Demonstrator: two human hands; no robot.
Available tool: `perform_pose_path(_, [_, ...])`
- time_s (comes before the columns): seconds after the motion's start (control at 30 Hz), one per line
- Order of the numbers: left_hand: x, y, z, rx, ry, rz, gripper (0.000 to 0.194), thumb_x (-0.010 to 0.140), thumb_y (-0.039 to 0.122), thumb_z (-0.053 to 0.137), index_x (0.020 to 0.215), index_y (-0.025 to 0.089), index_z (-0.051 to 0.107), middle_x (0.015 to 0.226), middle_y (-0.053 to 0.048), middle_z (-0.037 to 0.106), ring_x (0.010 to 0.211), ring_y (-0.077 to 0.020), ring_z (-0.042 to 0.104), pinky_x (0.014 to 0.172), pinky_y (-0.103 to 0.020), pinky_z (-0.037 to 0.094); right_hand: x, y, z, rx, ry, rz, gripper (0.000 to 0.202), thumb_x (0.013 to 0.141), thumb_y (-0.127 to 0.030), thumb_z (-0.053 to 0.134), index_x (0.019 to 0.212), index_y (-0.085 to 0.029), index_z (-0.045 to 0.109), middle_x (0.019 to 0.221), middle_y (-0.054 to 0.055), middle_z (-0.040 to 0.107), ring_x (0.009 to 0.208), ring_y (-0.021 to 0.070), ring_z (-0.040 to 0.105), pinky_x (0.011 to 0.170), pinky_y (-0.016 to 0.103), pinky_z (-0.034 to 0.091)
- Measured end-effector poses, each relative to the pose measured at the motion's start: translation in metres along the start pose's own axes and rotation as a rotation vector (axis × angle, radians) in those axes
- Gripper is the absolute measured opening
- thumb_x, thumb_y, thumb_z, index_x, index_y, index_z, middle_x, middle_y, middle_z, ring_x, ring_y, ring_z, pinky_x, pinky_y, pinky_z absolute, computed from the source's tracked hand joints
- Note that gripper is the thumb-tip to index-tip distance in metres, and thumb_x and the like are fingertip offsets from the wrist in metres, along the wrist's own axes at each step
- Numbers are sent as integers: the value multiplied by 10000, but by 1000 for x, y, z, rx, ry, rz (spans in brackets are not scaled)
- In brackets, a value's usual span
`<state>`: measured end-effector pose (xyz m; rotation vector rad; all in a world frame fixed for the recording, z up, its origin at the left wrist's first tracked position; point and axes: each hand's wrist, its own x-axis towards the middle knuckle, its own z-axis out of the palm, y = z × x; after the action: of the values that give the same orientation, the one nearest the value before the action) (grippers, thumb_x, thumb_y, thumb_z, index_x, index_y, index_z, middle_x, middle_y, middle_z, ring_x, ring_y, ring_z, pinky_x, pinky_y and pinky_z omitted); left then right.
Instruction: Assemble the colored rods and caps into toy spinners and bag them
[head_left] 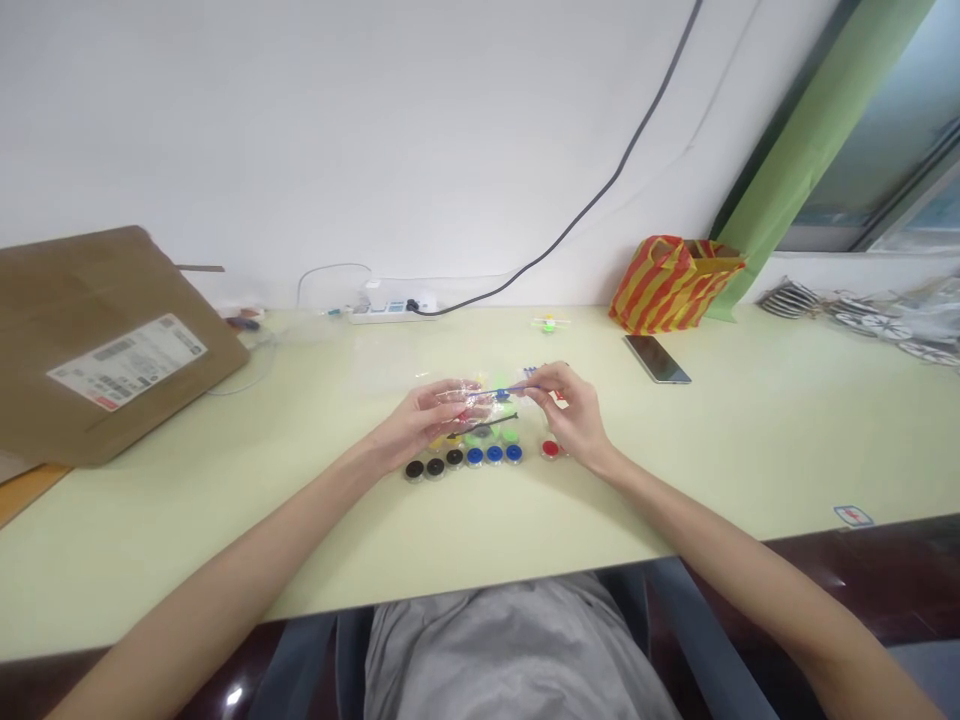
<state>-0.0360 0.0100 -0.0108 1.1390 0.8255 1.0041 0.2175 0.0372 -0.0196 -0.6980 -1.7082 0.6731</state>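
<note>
So, handling notes on the thin blue strip (517,389): it's held up over the middle of the desk (675,470), stretched between the two hands, above a bunch of small coloured discs. One end is pinched between the thumb and fingers of the right hand (570,412), while a crinkly clear plastic packet (480,402) is gripped in the left hand (426,415). The strip's other end is lost in the packet's glare, so whether it's inside or just in front can't be told. It looks super light, probably plastic, and a bit springy rather than floppy, since it's held pretty straight. It'd likely be bent or snapped if forced sideways, so a soft pinch close to the end is best, with any pull kept along its length. The packet seems slick and flimsy, best bunched by the edge so nothing gets squashed. A thin dark stick (505,419) is seen just below, near the discs; same light touch is probably fine there. The black discs (435,467) and blue discs (494,454) are lined up closer to the desk's front edge, and could easily be knocked by a low wrist.
</note>
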Motion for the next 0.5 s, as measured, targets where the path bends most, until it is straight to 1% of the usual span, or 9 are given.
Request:
perform_pose_path(0.13, [0,-1,0,1,11,14,440,816,313,827,1221,184,713,1230,-144,740,1168,-292,699,996,-356,549,0,3,1,-7,-4,46,182,919,-391,698,890,-212,682,906,46,757,858,207,731,763,322,536])
perform_pose_path(0.2, [0,-2,-1,12,-9,-1,430,824,319,820,1218,184,715,1244,-145,734,1150,-285,707,978,-346,552,0,3,1,-6,-5,55,172,896,-378,725,847,-214,720,876,44,768,826,203,720,751,325,536])
perform_pose_path(0.3, [0,-2,-1,34,-22,-22,396,851,366,792,1198,188,727,1252,-143,730,1148,-280,706,937,-331,558,-1,0,2,11,-56,49,140,877,-353,748,822,-225,768,844,42,777,793,201,706,726,330,530])
perform_pose_path(0.43, [-2,0,4,105,37,-40,396,868,446,755,1166,186,750,1240,-145,735,1195,-295,673,859,-309,556,-2,-5,5,47,-109,17,132,858,-365,774,834,-238,804,815,51,776,756,204,687,687,338,526])
perform_pose_path(0.5, [-2,2,6,126,58,-45,408,864,470,752,1159,189,755,1236,-142,737,1193,-298,670,819,-298,549,-2,-6,6,52,-144,-1,140,870,-372,762,861,-243,815,812,58,777,756,206,686,696,346,531])
